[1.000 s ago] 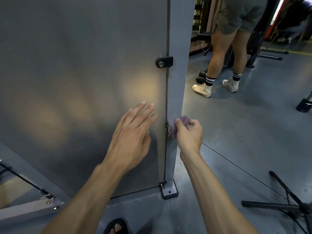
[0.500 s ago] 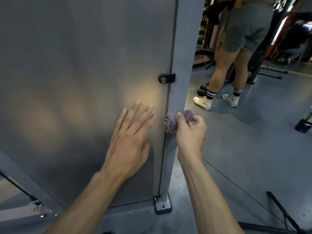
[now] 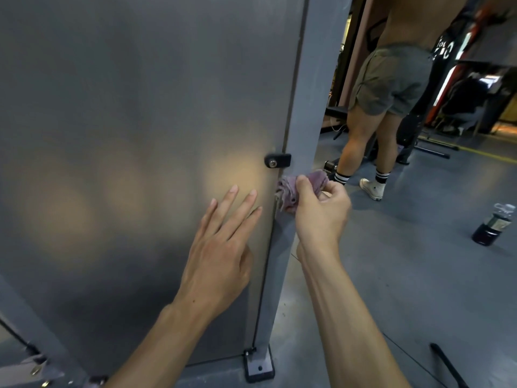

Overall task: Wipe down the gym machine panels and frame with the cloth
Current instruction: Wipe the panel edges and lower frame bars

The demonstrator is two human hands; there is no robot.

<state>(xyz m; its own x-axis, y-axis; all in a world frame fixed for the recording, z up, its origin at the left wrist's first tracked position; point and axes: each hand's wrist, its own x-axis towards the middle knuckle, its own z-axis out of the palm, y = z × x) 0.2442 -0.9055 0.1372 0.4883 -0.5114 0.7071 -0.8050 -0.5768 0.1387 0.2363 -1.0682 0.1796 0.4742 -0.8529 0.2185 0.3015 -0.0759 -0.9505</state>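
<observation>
Right hand (image 3: 321,217) clenched around a bunched purple cloth (image 3: 300,189), which was pressed against the grey upright frame post (image 3: 303,107), just below the small black latch (image 3: 277,161) that bridges post and panel. Left hand (image 3: 221,247) lay released, fingers straight and spread, flat on the large grey panel (image 3: 140,121) just beside the post; it appeared to be bracing rather than wiping. Panel surface showed soft warm reflections; no wet streaks or dirt could be made out on it or on the post, so which parts were already clean could not be read directly. Judged state: frame wiping underway at mid-height of the post. The post above the latch, the stretch down to the bolted foot plate (image 3: 258,365), and the wide panel face probably remained to be covered. Beyond the machine: another person (image 3: 389,85) stood on the grey floor (image 3: 405,275), and a dark bottle (image 3: 493,226) stood well apart, to the right.
</observation>
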